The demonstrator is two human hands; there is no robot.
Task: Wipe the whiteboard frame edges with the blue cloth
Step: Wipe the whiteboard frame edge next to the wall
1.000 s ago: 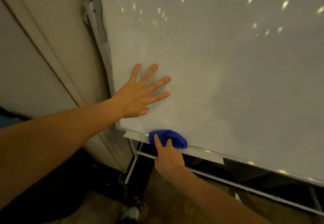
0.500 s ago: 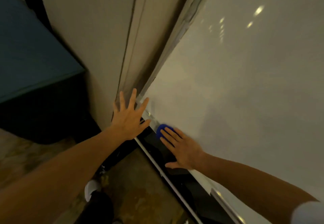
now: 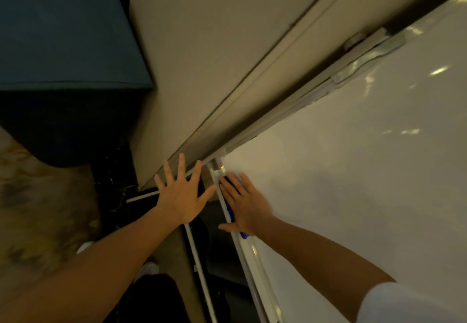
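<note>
My right hand (image 3: 246, 207) lies flat, fingers together, pressing the cloth (image 3: 230, 181) onto the bottom frame (image 3: 249, 252) just short of the board's (image 3: 353, 183) lower-left corner. Only blue slivers show, at the fingertips and under the heel of the palm. A flat palm spreads pressure along the rail; no pinching grip is needed. My left hand (image 3: 182, 196) is spread wide, empty, beside the corner, probably for balance; contact cannot be told. Judgement: bottom edge nearly done, side edge next.
</note>
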